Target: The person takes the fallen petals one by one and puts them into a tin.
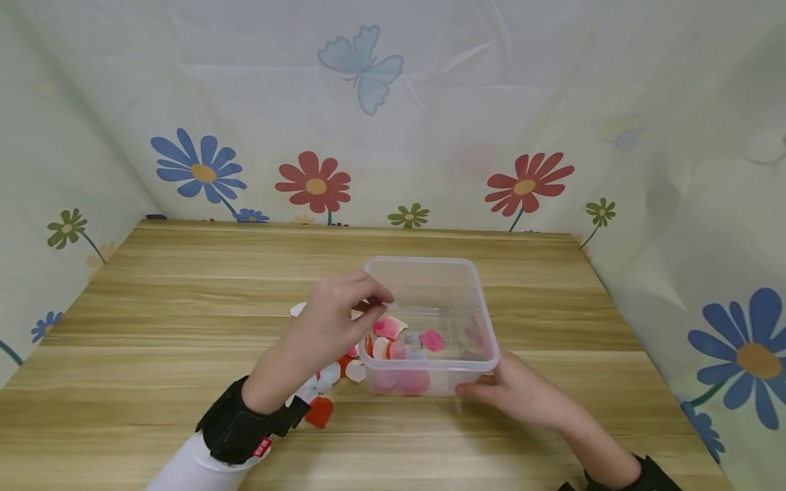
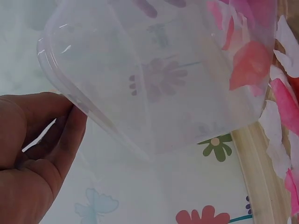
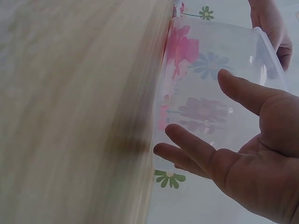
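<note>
A clear plastic container [image 1: 430, 260] stands on the wooden table [image 1: 184, 307] with pink and white petals [image 1: 432, 339] in its bottom. My left hand [image 1: 376, 305] hovers at its left rim, fingertips drawn together; no petal shows between them. In the left wrist view the left hand [image 2: 70, 116] curls right beside the container's rim [image 2: 51, 70]. My right hand [image 1: 475, 390] rests with straight fingers against the near right corner. Seen from the right wrist, the right hand [image 3: 196, 112] is spread along the container's wall [image 3: 210, 60].
Loose petals lie on the table left of the container, among them a red one [image 1: 319, 411] and white ones [image 2: 282, 102]. Flower-printed cloth walls [image 1: 528, 181] close the table in at the back and both sides.
</note>
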A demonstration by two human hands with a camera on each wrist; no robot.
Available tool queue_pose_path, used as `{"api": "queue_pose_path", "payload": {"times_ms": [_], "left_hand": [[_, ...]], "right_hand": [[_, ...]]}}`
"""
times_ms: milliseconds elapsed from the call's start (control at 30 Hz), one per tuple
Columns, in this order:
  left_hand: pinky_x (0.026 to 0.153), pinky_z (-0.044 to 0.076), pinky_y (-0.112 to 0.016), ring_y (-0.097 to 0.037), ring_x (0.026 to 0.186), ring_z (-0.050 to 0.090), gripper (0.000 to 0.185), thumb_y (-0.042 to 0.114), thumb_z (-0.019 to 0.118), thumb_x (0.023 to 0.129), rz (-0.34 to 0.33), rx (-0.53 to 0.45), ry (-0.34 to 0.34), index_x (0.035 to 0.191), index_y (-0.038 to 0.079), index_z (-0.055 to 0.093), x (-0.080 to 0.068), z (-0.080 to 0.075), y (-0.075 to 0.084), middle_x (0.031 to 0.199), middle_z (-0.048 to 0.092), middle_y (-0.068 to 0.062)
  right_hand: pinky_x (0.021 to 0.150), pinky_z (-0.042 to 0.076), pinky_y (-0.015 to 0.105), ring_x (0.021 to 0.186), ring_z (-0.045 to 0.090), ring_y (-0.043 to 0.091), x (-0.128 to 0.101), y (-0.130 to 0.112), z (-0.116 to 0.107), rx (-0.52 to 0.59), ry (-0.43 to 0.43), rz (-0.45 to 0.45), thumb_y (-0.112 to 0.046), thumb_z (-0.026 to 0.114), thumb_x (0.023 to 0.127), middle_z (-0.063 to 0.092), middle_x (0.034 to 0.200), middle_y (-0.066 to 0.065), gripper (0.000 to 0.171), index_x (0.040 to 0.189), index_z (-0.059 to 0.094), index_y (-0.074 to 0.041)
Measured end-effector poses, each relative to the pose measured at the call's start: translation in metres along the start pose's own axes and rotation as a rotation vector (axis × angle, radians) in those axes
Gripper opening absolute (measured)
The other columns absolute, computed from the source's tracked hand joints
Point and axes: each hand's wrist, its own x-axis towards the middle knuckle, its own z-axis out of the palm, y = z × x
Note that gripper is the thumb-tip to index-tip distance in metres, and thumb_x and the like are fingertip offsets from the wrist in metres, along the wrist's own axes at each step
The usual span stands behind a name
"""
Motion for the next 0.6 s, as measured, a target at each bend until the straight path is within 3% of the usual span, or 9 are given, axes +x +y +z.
{"api": "queue_pose_path", "payload": {"times_ms": [233, 600], "left_hand": [[0.079, 0.057, -0.021, -0.011, 0.085, 0.068, 0.02, -0.006, 0.08, 0.085, 0.008, 0.017, -0.034, 0.101, 0.004, 0.075, 0.0003, 0.0024, 0.0, 0.098, 0.071, -0.003], [0.083, 0.058, -0.027, -0.013, 0.089, 0.068, 0.017, 0.0, 0.079, 0.089, -0.053, 0.04, -0.024, 0.105, 0.004, 0.074, -0.0003, -0.0073, -0.008, 0.101, 0.068, -0.003]], "right_hand": [[0.098, 0.052, 0.037, 0.126, 0.057, 0.033, 0.0001, -0.0002, -0.0004, -0.003, -0.003, 0.001, -0.007, 0.075, 0.094, 0.046, 0.145, 0.032, 0.095, 0.163, 0.01, -0.004], [0.097, 0.053, 0.036, 0.124, 0.059, 0.032, 0.0001, -0.0007, -0.0002, 0.005, -0.007, -0.005, -0.005, 0.075, 0.094, 0.049, 0.144, 0.031, 0.095, 0.162, 0.01, -0.004]]}}
